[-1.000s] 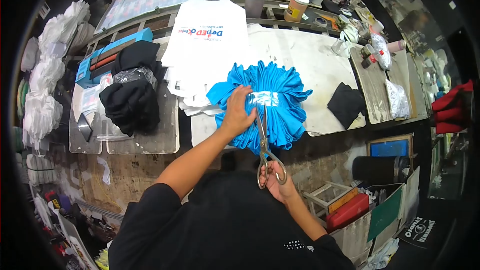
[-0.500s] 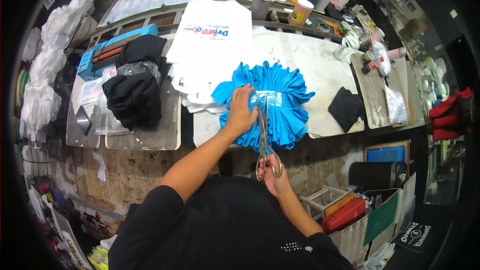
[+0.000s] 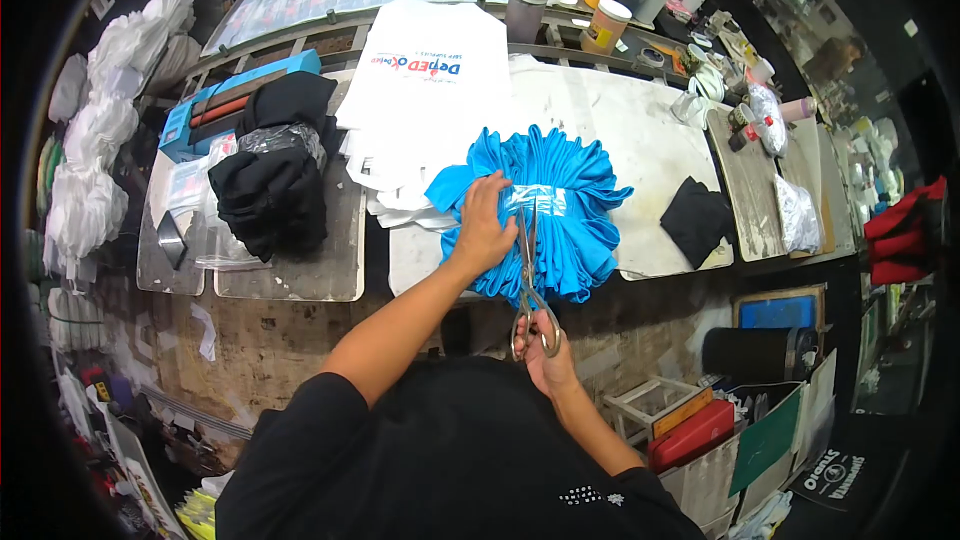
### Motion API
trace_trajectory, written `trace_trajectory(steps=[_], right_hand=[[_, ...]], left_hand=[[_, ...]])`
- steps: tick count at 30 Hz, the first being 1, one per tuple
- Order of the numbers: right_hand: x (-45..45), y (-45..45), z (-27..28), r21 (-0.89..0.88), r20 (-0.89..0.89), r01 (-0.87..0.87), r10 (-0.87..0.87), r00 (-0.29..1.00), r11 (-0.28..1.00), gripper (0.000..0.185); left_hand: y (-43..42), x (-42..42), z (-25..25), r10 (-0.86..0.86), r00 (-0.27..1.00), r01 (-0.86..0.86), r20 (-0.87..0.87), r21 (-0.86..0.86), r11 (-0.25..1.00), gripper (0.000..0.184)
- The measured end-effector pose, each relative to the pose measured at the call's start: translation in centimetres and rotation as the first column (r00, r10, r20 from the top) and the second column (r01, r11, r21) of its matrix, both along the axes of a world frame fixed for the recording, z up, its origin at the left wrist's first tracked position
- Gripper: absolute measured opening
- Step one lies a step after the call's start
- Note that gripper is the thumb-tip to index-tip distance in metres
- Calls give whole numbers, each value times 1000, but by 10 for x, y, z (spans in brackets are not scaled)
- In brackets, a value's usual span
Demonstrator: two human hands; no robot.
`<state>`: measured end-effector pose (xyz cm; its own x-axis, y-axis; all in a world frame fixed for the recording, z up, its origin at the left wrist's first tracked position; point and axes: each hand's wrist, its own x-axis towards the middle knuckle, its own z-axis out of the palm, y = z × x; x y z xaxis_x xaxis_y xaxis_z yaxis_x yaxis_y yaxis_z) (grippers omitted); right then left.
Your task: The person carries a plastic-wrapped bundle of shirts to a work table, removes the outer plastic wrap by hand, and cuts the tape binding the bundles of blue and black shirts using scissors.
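A bundle of blue cloth (image 3: 575, 250) lies on the pale work surface, gathered at its middle by a clear plastic band (image 3: 545, 200). My left hand (image 3: 484, 225) rests on the left side of the bundle, fingers lying over the cloth near the band. Metal scissors (image 3: 530, 285) are in my right hand (image 3: 549, 355), its fingers through and around the handles. Their blades are slightly apart and point away from me, with the tips at the band. Whether a blade is under the plastic cannot be made out.
White printed sheets (image 3: 425, 90) are stacked behind the bundle. Black cloth bundles (image 3: 268, 195) sit at the left, and a folded black cloth (image 3: 696, 222) at the right. Ink jars (image 3: 606, 26) stand at the back. A red case (image 3: 692, 435) is at lower right.
The scissor handles and my right hand have shifted slightly left and away from me, and the blades have come a little closer together. My left hand stays on the blue cloth.
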<state>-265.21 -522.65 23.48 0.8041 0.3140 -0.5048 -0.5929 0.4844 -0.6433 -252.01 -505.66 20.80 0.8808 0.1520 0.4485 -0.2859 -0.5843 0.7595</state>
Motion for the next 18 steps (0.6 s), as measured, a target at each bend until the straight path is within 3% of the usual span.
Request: trace_trajectory(steps=[10, 18], right_hand=[[8, 11, -4, -15, -15, 19, -20, 1000, 1000, 32], [10, 20, -12, -10, 69, 25, -25, 997, 1000, 36]], left_hand=[[-1, -1, 0, 10, 1000, -9, -22, 6, 1000, 53], [-2, 1, 0, 14, 1000, -13, -21, 33, 999, 51]])
